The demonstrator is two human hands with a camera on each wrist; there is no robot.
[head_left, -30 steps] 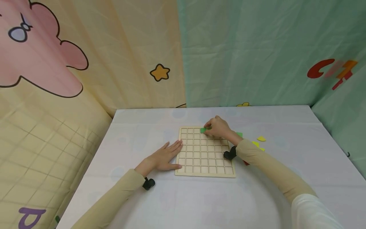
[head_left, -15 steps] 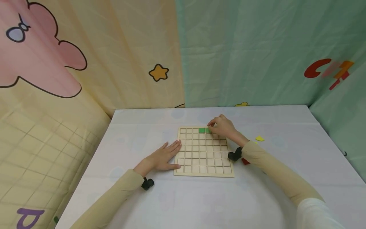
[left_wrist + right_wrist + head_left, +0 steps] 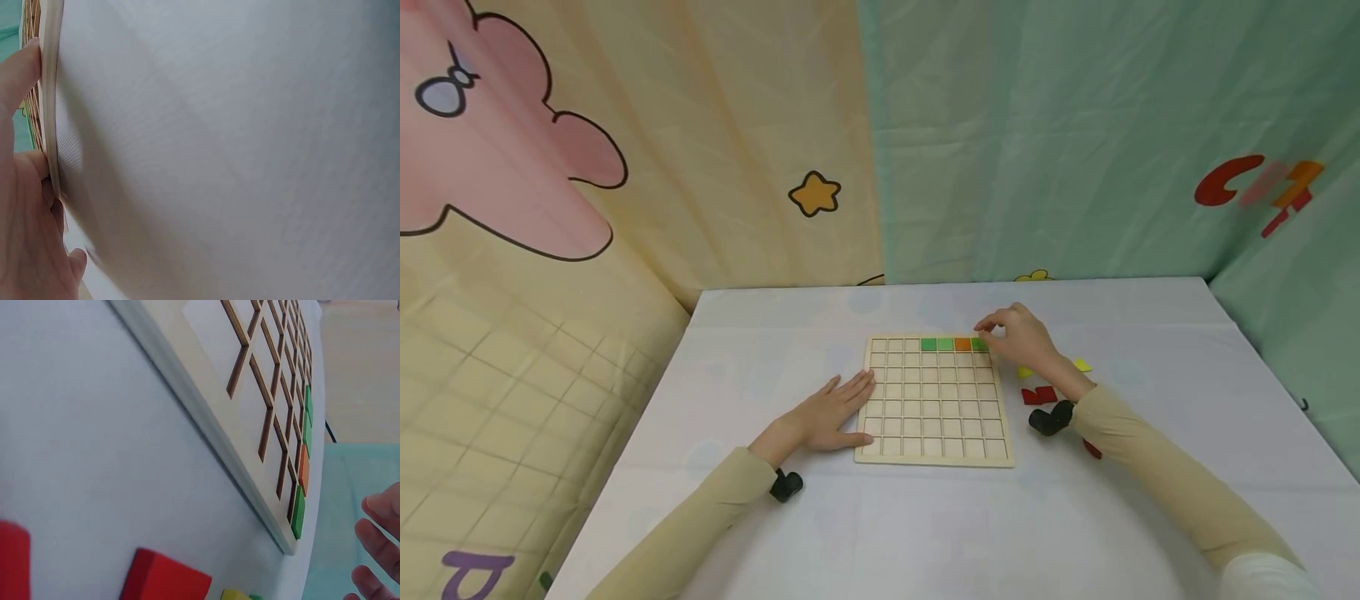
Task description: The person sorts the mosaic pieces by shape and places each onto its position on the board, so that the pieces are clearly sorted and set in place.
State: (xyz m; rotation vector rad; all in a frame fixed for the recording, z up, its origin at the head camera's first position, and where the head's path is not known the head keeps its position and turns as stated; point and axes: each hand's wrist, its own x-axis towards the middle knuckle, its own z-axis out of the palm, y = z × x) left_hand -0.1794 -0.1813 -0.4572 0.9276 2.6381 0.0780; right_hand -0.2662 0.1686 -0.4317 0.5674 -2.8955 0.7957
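A pale wooden grid board (image 3: pixel 936 461) lies flat on the table. Its far row carries two green tiles (image 3: pixel 937 344), an orange tile (image 3: pixel 962 344) and, at the far right corner, another green tile (image 3: pixel 978 344). My right hand (image 3: pixel 1024 340) hovers at that corner. In the right wrist view its loosely bent fingers (image 3: pixel 381 540) are apart from the seated corner tile (image 3: pixel 299 512), with nothing between them. My left hand (image 3: pixel 829 417) rests on the board's left edge with fingers spread; the left wrist view has its fingers against the board's side (image 3: pixel 51 94).
Right of the board lie red pieces (image 3: pixel 1040 395), another red piece (image 3: pixel 1093 449) partly behind the right sleeve, and yellow pieces (image 3: pixel 1082 365). The white-covered table (image 3: pixel 925 533) meets curtains (image 3: pixel 1045 150) at the back. A black wrist camera (image 3: pixel 1051 418) hangs below the right wrist.
My right hand has moved right along the far row to the corner. More tiles in that row have come into view, orange and green. The left hand stays on the board's edge.
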